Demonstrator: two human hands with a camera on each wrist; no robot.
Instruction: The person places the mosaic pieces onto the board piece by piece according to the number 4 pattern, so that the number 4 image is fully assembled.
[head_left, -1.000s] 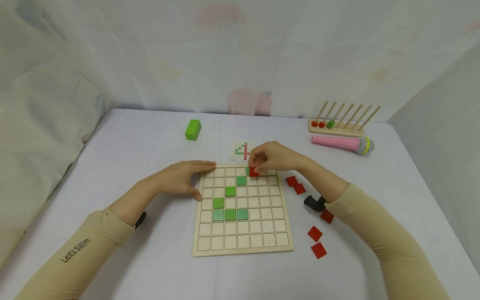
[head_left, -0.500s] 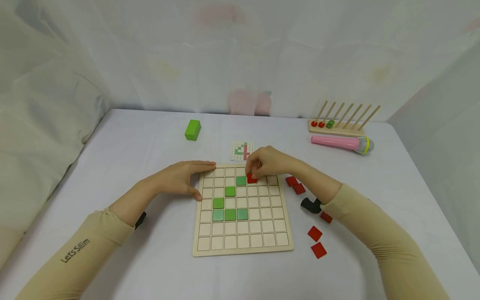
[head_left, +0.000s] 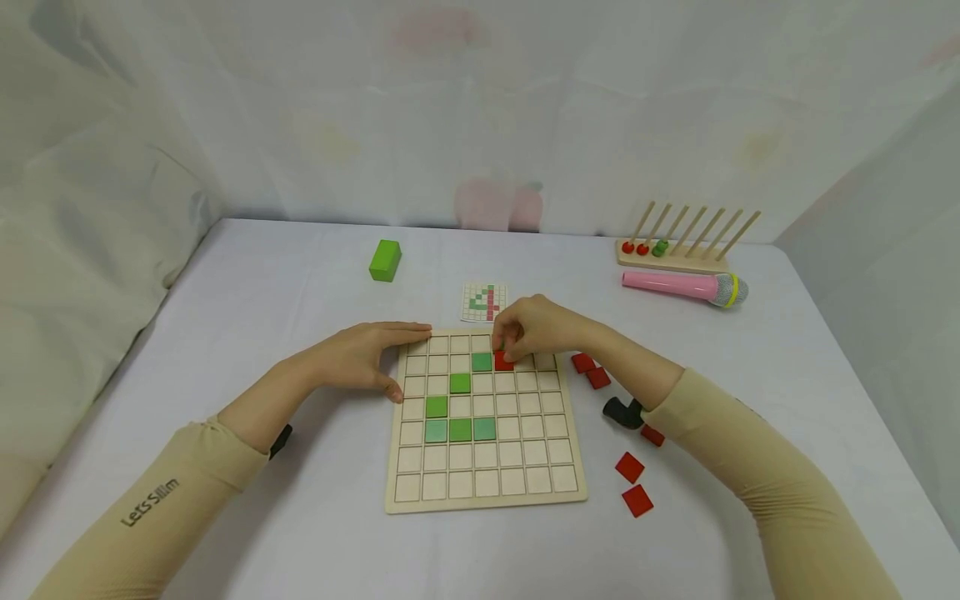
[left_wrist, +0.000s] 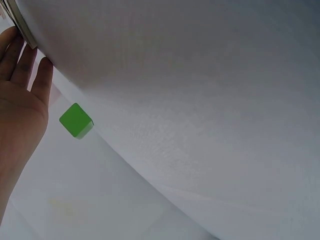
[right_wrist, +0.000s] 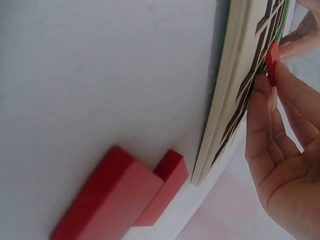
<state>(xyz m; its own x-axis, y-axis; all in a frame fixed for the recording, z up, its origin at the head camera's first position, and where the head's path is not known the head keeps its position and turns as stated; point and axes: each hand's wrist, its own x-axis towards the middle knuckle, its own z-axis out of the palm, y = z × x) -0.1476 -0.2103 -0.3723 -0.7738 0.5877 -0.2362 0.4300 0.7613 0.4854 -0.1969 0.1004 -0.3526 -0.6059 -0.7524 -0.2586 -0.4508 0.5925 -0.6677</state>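
Observation:
My right hand [head_left: 543, 323] pinches a red square tile [head_left: 503, 362] over the wooden grid board [head_left: 487, 483], at a cell in the second row from the far edge. In the right wrist view that tile looks tilted against the board, between thumb and fingers; whether it is seated in the cell I cannot tell. Several green tiles [head_left: 461, 383] lie in cells in a diagonal and a short row; one more is mostly hidden under my right fingers. My left hand [head_left: 360, 354] rests at the board's far left corner, fingers straight along the edge, thumb on the left side.
Several loose red tiles [head_left: 630, 467] lie right of the board. Behind it is a pattern card [head_left: 483, 302]. Farther back are a green block [head_left: 386, 261], a pink toy microphone [head_left: 675, 286] and a peg stand [head_left: 675, 257] with beads. A black wrist mount [head_left: 618, 412] overhangs the right side.
The right hand has brought the red tile slightly nearer, from the board's far row to the second row, and has nearly stopped there. The left hand stays where it was.

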